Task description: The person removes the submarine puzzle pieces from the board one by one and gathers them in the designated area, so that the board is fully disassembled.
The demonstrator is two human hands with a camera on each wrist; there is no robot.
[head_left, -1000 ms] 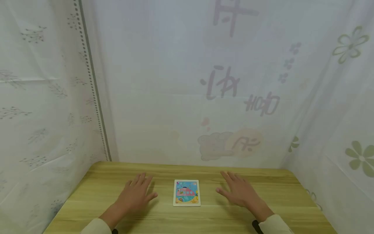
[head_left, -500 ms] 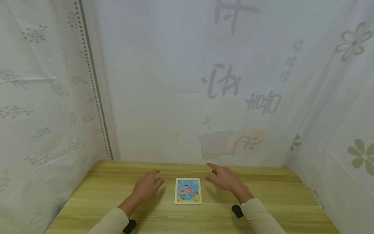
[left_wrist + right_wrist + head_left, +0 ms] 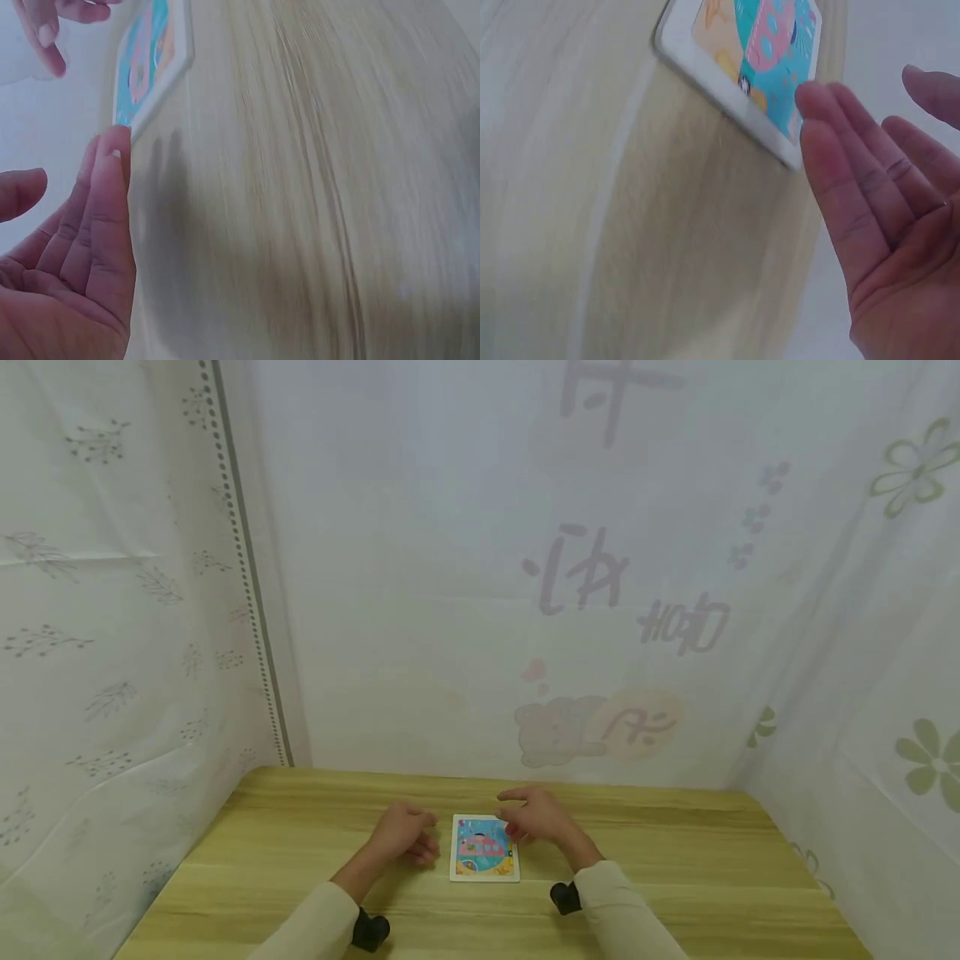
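Note:
A flat, white-bordered picture board lies on the wooden table, printed with a pink submarine in a blue sea. Just left of it hovers my left hand, holding nothing, its fingers loosely bent. My right hand overlaps the board's upper right corner in the head view, likewise holding nothing. In the left wrist view, the left fingertips come right up to a corner of the board. The right wrist view shows the right fingertips at the board's edge, thumb held apart.
The wooden table stretches out on both sides of the board. Behind it hangs a pale printed curtain, with more patterned cloth at left and right. Each wrist wears a black device.
Both hands have moved inward from either side toward the board, and their spread fingers have bent. The board stays in place on the table; the head view has shifted slightly.

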